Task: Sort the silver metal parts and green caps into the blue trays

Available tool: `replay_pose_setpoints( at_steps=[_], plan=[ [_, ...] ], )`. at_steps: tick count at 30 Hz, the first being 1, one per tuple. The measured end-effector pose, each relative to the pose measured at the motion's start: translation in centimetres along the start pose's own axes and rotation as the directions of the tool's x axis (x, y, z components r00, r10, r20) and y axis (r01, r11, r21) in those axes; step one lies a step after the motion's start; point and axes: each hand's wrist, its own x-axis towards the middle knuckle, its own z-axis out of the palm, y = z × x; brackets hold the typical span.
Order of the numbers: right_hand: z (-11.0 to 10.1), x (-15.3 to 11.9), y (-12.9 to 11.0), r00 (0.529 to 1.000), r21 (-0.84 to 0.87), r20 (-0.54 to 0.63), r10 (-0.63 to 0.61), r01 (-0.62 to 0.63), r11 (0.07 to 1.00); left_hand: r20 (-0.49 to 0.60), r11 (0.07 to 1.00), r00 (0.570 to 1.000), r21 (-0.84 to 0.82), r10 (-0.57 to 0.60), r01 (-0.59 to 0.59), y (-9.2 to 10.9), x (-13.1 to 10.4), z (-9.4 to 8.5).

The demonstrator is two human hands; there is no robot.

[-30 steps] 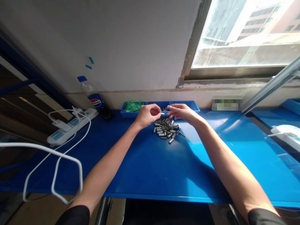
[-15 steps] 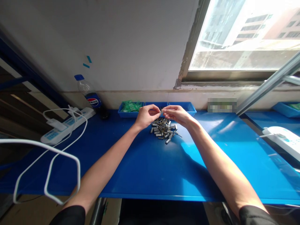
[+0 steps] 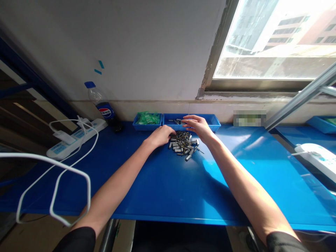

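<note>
A loose pile of small metal cylinders and thin screw-like pins [image 3: 185,144] lies on the blue table [image 3: 162,189]. My left hand [image 3: 161,135] is at the pile's left edge, fingers bent down onto it; the fingertips are partly hidden, so what they hold, if anything, does not show. Above the pile's back edge, my right hand [image 3: 198,126] has its fingers apart over the front of a blue bin [image 3: 211,122]. Small metal parts [image 3: 176,121] lie inside the middle bin. To its left, another blue bin [image 3: 134,123] holds green plastic packets [image 3: 148,118].
A cola bottle [image 3: 106,110] leans near the wall at the left. Beside it lies a white power strip [image 3: 57,150] with looping white cables [image 3: 89,182]. A second power strip [image 3: 321,159] is at the right, below a metal strut [image 3: 296,94].
My hands have parted from their meeting point above the pile. The left moved down and left onto the pile's edge; the right opened its fingers near the bins.
</note>
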Motion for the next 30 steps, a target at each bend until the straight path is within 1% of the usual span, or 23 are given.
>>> replay_pose_setpoints(
  at_steps=[4,8,13,16,19,21,26,30],
  plan=[
    [0.1,-0.2,0.4,1.000,0.022,-0.024,-0.009,0.009,1.000,-0.061,1.000,0.998,0.001,-0.001,0.001,-0.1,0.3,0.6],
    [-0.1,-1.3,1.4,0.993,-0.018,-0.050,-0.104,0.104,0.994,-0.119,1.000,0.993,-0.019,-0.022,0.020,-0.3,0.5,1.0],
    [-1.6,-3.3,3.4,0.978,-0.069,-0.043,-0.202,0.199,0.978,-0.157,0.994,0.987,-0.105,-0.023,0.007,-0.5,0.7,1.1],
    [-2.4,-3.8,4.4,0.978,-0.065,-0.077,-0.193,0.188,0.980,-0.166,0.993,0.985,-0.114,-0.046,0.028,-0.4,0.6,0.9],
    [-2.8,-3.8,4.9,0.981,-0.040,-0.079,-0.177,0.175,0.984,-0.130,0.995,0.989,-0.081,-0.067,0.057,-0.4,0.5,1.0],
    [-2.8,-3.7,4.9,0.983,-0.017,-0.072,-0.171,0.170,0.985,-0.115,0.994,0.991,-0.089,-0.068,0.058,-0.6,0.5,1.2],
    [-2.8,-3.6,4.9,0.986,0.014,-0.052,-0.160,0.161,0.987,-0.130,0.986,0.990,-0.163,-0.061,0.040,-1.2,0.9,1.6],
    [-2.8,-3.6,5.0,0.988,0.016,-0.050,-0.145,0.146,0.989,-0.170,0.982,0.985,-0.186,0.000,-0.033,-1.3,0.9,1.3]
  ],
)
